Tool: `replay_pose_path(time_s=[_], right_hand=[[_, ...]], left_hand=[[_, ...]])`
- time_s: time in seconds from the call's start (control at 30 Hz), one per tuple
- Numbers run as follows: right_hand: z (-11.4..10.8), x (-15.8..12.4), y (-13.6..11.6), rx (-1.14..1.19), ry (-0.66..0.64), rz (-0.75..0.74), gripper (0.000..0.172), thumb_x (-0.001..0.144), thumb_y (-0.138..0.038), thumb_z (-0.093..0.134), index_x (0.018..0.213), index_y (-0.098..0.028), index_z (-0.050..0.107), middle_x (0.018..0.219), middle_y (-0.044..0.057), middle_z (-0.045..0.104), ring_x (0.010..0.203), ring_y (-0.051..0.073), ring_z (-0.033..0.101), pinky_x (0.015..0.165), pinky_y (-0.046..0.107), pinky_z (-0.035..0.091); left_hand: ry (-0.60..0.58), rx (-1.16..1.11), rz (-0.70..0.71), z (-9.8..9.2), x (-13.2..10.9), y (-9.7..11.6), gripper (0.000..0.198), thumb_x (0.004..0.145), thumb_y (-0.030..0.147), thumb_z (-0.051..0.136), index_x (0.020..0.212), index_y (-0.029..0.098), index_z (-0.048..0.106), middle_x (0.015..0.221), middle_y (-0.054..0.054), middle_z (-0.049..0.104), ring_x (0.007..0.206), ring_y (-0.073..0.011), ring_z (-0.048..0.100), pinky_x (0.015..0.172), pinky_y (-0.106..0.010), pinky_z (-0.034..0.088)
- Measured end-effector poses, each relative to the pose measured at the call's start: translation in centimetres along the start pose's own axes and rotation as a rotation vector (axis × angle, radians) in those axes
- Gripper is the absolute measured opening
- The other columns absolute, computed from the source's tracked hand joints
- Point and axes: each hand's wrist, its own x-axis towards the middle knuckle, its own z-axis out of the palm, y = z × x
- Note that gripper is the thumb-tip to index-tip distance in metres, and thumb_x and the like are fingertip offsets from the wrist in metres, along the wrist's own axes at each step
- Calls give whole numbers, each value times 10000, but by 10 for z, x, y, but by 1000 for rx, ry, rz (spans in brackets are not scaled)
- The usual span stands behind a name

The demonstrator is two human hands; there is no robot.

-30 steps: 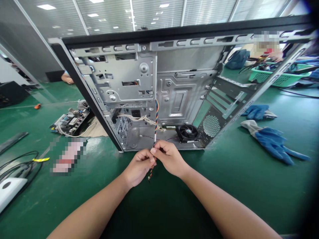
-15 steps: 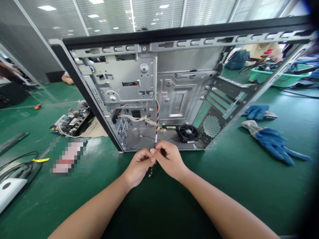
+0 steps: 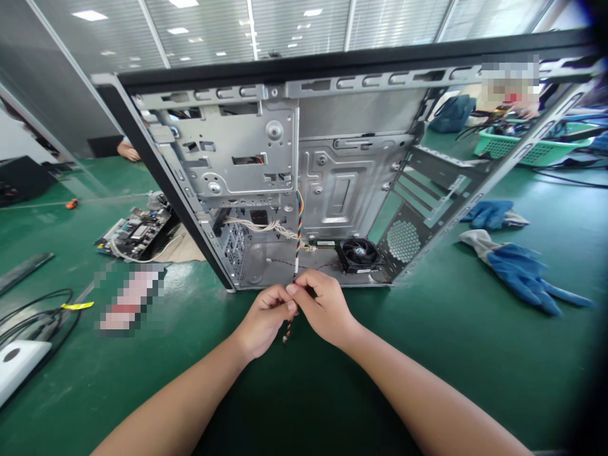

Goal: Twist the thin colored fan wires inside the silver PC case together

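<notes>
With narrowed fingers [image 3: 280, 310], your left hand [image 3: 260, 322] and right hand [image 3: 329, 305] pinch a multicoloured cable [image 3: 299, 231] running from an open computer case [image 3: 342, 166].

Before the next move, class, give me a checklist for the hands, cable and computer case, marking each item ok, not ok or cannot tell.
1. Left hand gripping the twisted cable: ok.
2. Right hand gripping it too: ok.
3. Computer case standing on the table: ok.
4. Fan inside the case: ok.
5. Blue gloves worn: not ok, they lie on the table.
6. Cable undamaged where gripped: cannot tell, hidden.
</notes>
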Motion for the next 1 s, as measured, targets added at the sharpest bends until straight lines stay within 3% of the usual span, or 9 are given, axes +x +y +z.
replay_pose_path(time_s=[0.23, 0.43, 0.73, 1.0], right_hand=[[-3, 4, -1, 289, -144, 165, 235, 860, -288, 538, 648, -204, 480, 554, -40, 534, 511, 112, 532, 503, 236, 416], [-2, 4, 1, 476, -235, 221, 254, 867, -373, 537, 687, -206, 473, 532, -52, 536, 472, 119, 567, 469, 240, 454], [0, 1, 1, 42, 21, 60, 242, 809, -256, 607, 608, -203, 484, 547, -43, 471, 519, 102, 428, 513, 242, 354], [2, -1, 2, -36, 44, 5, 223, 829, -219, 578, 621, -200, 501, 588, -24, 509, 562, 116, 455, 562, 256, 362]], left_hand=[[-40, -63, -38, 2, 1, 4, 219, 707, 236, 778, 664, 138, 587, 602, 25, 534, 589, -87, 444, 601, -223, 324], [-45, -89, -77, 3, 0, 5, 264, 674, 275, 806, 655, 138, 581, 589, 19, 533, 581, -90, 453, 591, -222, 327], [20, -44, -30, 1, 1, 1, 233, 672, 247, 802, 668, 145, 592, 677, 12, 560, 679, -109, 505, 690, -249, 374], [37, -25, 2, -1, 1, 0, 214, 694, 212, 783, 675, 150, 580, 697, 14, 561, 720, -122, 525, 722, -259, 384]])
